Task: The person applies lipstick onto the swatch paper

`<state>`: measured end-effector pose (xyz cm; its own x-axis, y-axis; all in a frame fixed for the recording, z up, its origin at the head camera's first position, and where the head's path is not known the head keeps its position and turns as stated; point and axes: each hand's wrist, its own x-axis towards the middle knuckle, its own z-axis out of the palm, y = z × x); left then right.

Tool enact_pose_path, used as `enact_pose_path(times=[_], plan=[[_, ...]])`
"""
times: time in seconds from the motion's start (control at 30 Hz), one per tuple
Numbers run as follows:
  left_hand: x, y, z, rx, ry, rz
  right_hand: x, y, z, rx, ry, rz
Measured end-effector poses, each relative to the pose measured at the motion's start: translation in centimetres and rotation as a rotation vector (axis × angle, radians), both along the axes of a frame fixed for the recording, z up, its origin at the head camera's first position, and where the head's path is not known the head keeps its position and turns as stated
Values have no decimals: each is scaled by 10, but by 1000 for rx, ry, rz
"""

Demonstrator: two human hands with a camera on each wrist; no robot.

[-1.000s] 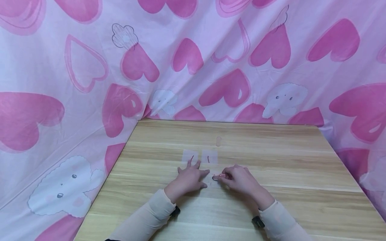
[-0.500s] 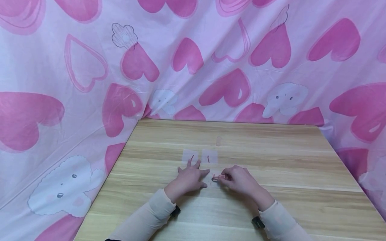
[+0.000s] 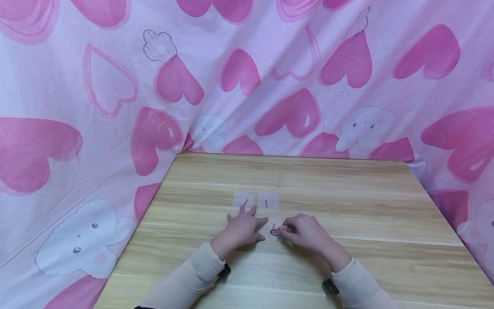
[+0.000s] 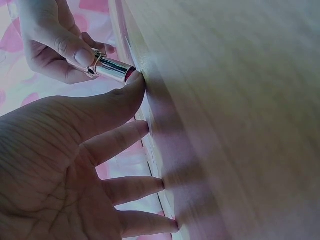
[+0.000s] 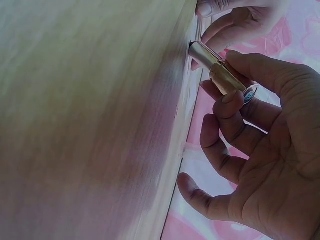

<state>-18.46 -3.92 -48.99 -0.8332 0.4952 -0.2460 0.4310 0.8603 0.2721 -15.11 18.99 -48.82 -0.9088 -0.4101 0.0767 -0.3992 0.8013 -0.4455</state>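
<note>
My right hand (image 3: pixel 308 231) pinches a shiny gold lipstick (image 3: pixel 278 230) between thumb and fingers. In the right wrist view the lipstick (image 5: pixel 215 70) is tilted, its tip end at the surface. A short red stroke (image 3: pixel 273 225) shows just beyond the tip in the head view, on a faint pale sheet (image 3: pixel 268 235). My left hand (image 3: pixel 243 229) rests with fingers spread, left of the lipstick, partly covering that sheet. In the left wrist view the thumb of the left hand (image 4: pixel 60 150) overlaps the lipstick's dark red end.
Two pale square papers (image 3: pixel 238 198), (image 3: pixel 273 198) lie beyond the left hand, each with one red stroke. Farther back is a small clear oblong piece (image 3: pixel 279 181). A pink heart-print cloth (image 3: pixel 239 38) hangs behind the wooden table (image 3: pixel 366 206).
The right hand has shifted the lipstick tip slightly toward the body and left, and a red stroke now shows beyond it. The left hand has stayed in place.
</note>
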Motion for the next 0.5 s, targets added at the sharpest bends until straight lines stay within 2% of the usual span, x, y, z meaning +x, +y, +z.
enact_pose_path(times=[0.5], plan=[[0,-1,-4,5,8,1,2,0,-2,-11,11,33]])
